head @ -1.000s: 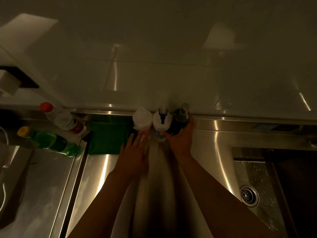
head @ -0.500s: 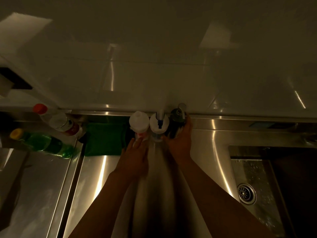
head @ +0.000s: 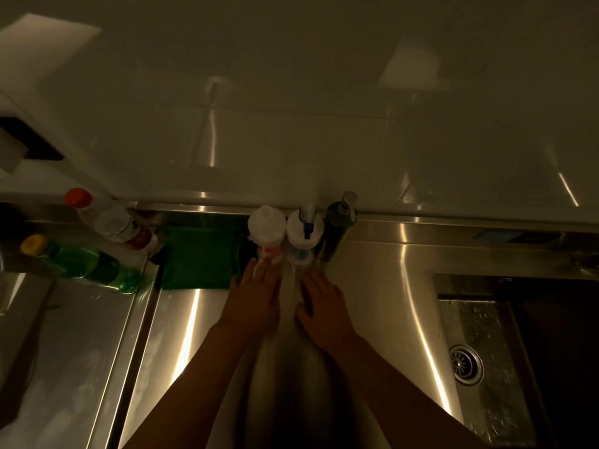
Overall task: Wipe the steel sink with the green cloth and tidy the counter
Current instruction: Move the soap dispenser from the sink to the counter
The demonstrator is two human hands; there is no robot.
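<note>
Against the far wall, the white bottle (head: 267, 226), spray bottle (head: 304, 233) and dark pump bottle (head: 337, 228) stand in a tight row. The right hand (head: 324, 306) has let go of the pump bottle and now lies released, fingers loose, over the steel counter (head: 372, 286). The left hand (head: 256, 299), fingers straight, still touches the white bottle's base. The green cloth (head: 201, 257) lies folded just left of the row, and the sink (head: 479, 325) is well to the right. The lining-up looks done, so the cloth is probably next.

A kitchen: steel counter (head: 372, 286), sink (head: 486, 335) with drain, tiled wall (head: 291, 140), cleaning bottles (head: 285, 231)
</note>
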